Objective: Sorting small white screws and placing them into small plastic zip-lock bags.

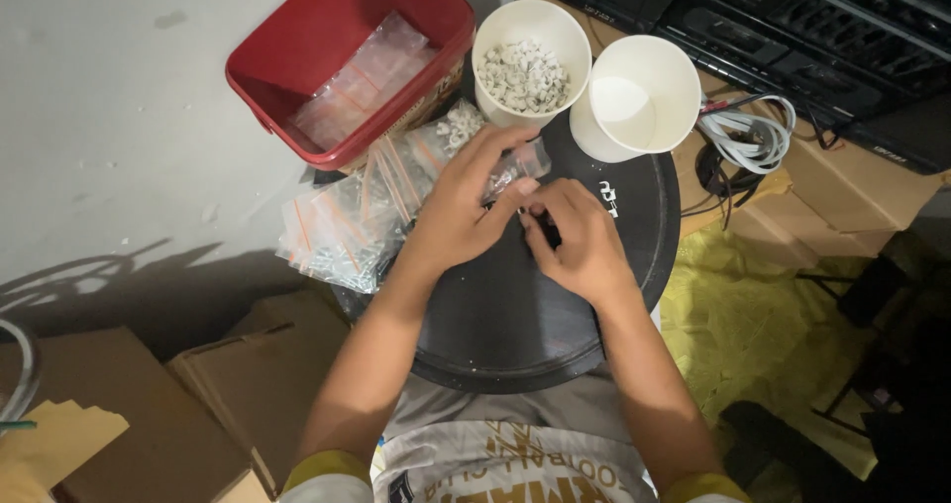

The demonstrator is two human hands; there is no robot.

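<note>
Head camera looks straight down at a round black stool top (515, 315), and every place below is told from it. On the far left edge of the stool top lies a pile of small clear plastic bags (347, 226) with thin orange strips along their tops; they hold tiny pale bits. Just past that pile, up and to the left, stands a red plastic tub (297, 38) with more clear bags inside. At the far edge of the stool top stand two white paper cups side by side, touching. The left cup (530, 62) is full of small white pieces. The right cup (644, 97) is tilted and looks bare inside.

Both hands meet over the far middle of the stool top. The left hand (461, 206) is curled around one small clear bag (520, 166), gripping it, with the bag poking out toward the cups. The right hand (580, 241) is right beside it, fingers pinched together at the edge of that same bag; what it pinches is too small to tell.

Left of the stool top are a pale wall and brown cardboard boxes (198, 404). Right of it are a crumpled yellow sheet (753, 315), a coil of white cable (753, 132) and black boxes with buttons (792, 28).
</note>
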